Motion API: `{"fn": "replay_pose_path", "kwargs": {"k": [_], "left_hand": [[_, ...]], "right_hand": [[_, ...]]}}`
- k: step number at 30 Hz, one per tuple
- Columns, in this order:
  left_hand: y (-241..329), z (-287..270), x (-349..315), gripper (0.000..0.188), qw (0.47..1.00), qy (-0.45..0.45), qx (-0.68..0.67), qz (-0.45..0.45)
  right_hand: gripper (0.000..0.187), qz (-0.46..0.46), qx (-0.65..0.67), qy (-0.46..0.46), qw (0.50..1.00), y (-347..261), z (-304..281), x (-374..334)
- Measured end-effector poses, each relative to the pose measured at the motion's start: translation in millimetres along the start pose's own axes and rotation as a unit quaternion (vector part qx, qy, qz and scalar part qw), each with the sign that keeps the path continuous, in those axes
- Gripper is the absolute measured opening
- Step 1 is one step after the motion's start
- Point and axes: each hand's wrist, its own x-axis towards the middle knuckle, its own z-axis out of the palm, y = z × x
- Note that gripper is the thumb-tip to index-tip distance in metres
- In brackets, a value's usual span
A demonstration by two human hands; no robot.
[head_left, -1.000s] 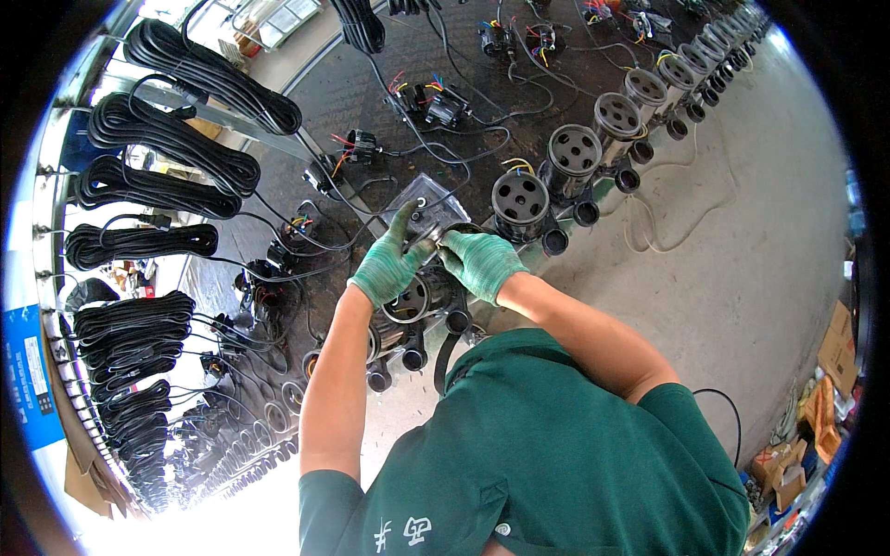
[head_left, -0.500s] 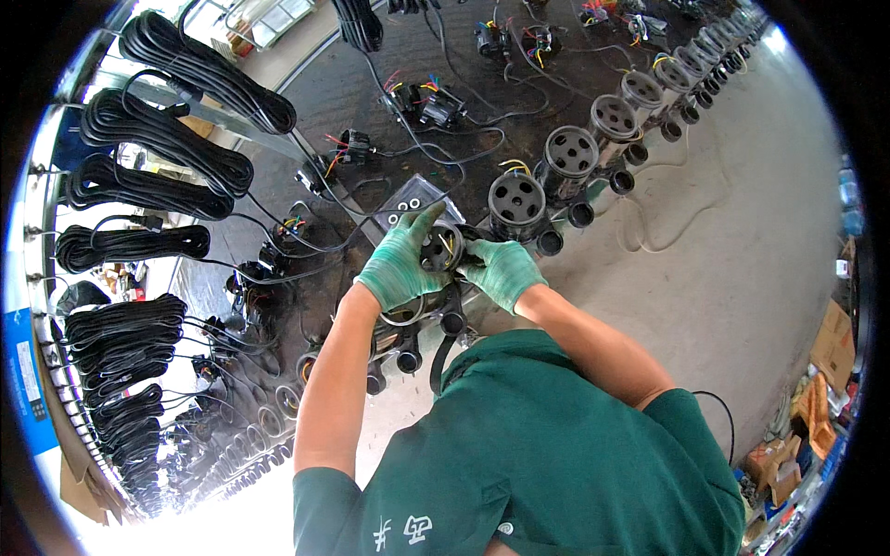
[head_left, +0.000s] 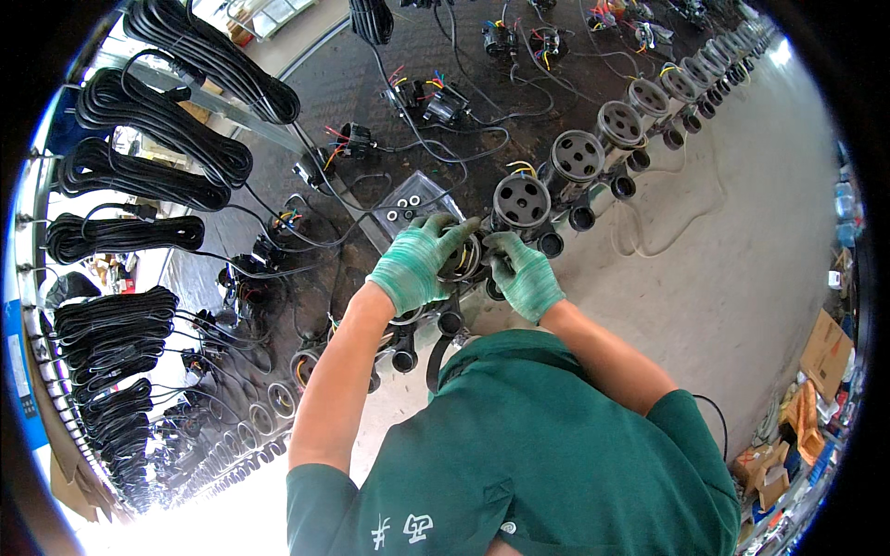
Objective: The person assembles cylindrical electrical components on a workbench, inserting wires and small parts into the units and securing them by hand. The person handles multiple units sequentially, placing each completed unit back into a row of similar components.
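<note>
As the green-gloved left hand (head_left: 417, 264) curves over a round, grey-rimmed cylinder (head_left: 461, 273) with thin wires (head_left: 463, 257) in its top, at the dark bench's (head_left: 338, 93) edge, the green-gloved right hand (head_left: 526, 280) curls just beside it; whether either grips anything, I cannot tell.

Bench (head_left: 343, 88): a dark, worn top is crossed diagonally by loose dark cables (head_left: 453, 32).
Near edge: dark cylinders (head_left: 577, 156) are set in a long row, holed round caps being turned upward on several; toward the lower left, the row is blurred by glare.
Bench middle: black parts with coloured wires (head_left: 446, 104) are scattered.
Clear box (head_left: 428, 189): small pale rings (head_left: 403, 201) are held inside.
Floor (head_left: 751, 278): on bare grey, a pale cord (head_left: 654, 248) is laid in loose curves.
</note>
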Motion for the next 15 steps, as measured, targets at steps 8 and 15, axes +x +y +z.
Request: {"fn": "replay_pose_path", "kwargs": {"k": [8,15], "left_hand": [[7,-12,12,0.109,0.997,-0.053,0.008,0.05],[13,-18,21,0.111,0.992,-0.105,0.01,0.074]], "right_hand": [[0.045,-0.146,-0.125,-0.016,0.981,-12,-7,-7],[0.039,-0.18,-0.188,-0.021,0.965,-1,-7,-7]]}}
